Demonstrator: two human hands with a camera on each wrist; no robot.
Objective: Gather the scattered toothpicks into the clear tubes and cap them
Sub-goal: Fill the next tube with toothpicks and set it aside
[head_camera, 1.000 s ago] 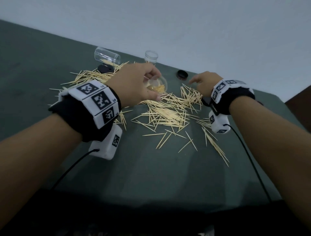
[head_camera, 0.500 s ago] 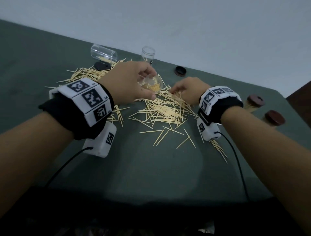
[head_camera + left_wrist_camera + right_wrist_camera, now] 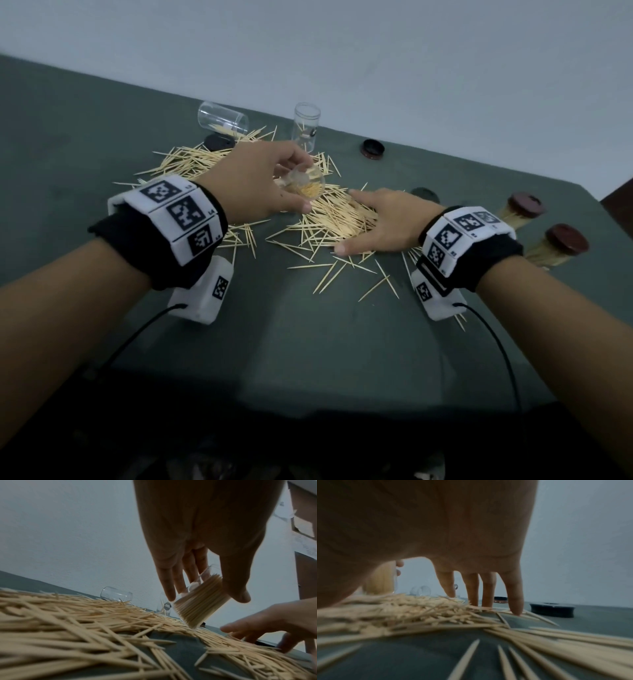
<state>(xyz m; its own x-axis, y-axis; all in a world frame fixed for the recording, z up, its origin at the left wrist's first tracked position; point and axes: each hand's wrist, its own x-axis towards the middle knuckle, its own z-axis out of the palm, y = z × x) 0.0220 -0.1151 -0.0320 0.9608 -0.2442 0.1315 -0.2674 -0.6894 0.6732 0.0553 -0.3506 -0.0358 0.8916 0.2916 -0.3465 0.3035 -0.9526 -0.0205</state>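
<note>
toothpicks (image 3: 329, 219) mid-table (image 3: 308, 342), capped tubes (image 3: 548, 240) right

Dark green table (image 3: 308, 342), matte top, far edge butted against a plain pale grey-blue wall (image 3: 376, 51). Light is dim and flat. Brown wooden furniture (image 3: 305, 574) at the right, looks like a door or cabinet, too blurred to say which. Dark corner of the same brown at far right in head view.

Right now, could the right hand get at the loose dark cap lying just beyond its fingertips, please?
Probably yes. The right hand lies open on the toothpick pile, and the dark cap sits just past its fingers with only bare table and a few stray toothpicks between.
</note>
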